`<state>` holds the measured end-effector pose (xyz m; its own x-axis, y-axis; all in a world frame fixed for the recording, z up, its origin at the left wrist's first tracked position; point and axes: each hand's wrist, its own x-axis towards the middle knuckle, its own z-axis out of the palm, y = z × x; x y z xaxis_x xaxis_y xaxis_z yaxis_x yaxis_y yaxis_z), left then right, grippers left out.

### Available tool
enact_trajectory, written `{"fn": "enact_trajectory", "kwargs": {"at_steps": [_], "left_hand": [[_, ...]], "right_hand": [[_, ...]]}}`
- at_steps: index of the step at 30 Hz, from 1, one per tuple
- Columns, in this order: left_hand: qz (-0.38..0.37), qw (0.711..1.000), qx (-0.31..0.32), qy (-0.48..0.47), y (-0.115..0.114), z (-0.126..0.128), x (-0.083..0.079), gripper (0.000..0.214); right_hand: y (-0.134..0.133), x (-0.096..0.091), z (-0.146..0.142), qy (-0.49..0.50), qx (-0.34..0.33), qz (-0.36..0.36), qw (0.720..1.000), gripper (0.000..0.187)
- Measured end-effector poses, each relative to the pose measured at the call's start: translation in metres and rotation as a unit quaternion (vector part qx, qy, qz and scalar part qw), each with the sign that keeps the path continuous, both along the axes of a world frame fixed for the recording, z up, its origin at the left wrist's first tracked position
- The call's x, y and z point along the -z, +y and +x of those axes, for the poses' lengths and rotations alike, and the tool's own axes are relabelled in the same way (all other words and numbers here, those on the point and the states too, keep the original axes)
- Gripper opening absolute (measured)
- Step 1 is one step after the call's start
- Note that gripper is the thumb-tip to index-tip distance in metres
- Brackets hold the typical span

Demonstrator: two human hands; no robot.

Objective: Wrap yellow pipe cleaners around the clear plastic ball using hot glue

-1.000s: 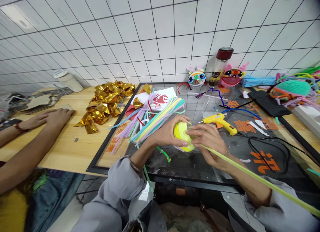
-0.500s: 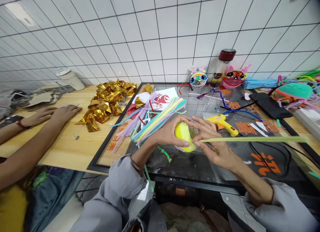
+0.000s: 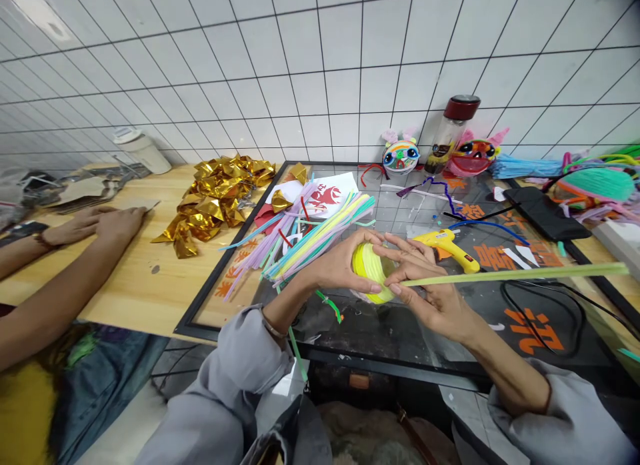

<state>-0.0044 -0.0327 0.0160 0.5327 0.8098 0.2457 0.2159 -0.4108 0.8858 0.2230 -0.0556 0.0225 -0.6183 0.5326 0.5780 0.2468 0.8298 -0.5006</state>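
Observation:
My left hand [image 3: 340, 268] cups a round object wound in yellow pipe cleaner [image 3: 367, 268], fingers curled round its left side. Fingers of my right hand [image 3: 425, 291] pinch a long light-green pipe cleaner [image 3: 515, 275] against the coil's right side. The free end of that stem sticks out level to the right, over the black glass-topped board [image 3: 400, 331]. Both hands hover just above the board.
A pile of pastel pipe cleaners [image 3: 305, 238] lies left of the hands, a yellow glue gun [image 3: 447, 245] with its black cord behind them. Gold foil [image 3: 213, 201] sits on the wooden table. Another person's hands [image 3: 100, 225] rest far left. Craft masks [image 3: 400, 155], a jar [image 3: 450, 131] stand by the wall.
The green pipe cleaner's free end swung from lower right up to level on the right. My right hand's fingers shifted on the coil. The other person's hands moved slightly.

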Motion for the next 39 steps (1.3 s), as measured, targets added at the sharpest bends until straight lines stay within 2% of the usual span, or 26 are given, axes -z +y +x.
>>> {"fn": "enact_trajectory", "kwargs": {"at_steps": [31,37,39], "left_hand": [[0.01,1.0,0.001,0.0,0.0008,-0.0017,0.0046,0.071],[-0.018,1.0,-0.004,0.003,-0.0008,-0.0022,0.0017,0.081],[-0.028,1.0,0.001,-0.011,-0.0022,-0.002,0.0003,0.078]], "right_hand": [[-0.0011,0.0021,0.0035,0.019,0.0,0.01,1.0,0.015],[-0.001,0.0037,0.0022,0.021,0.0,0.019,1.0,0.014],[-0.0014,0.0039,0.0014,0.022,0.001,0.026,0.999,0.014]]}}
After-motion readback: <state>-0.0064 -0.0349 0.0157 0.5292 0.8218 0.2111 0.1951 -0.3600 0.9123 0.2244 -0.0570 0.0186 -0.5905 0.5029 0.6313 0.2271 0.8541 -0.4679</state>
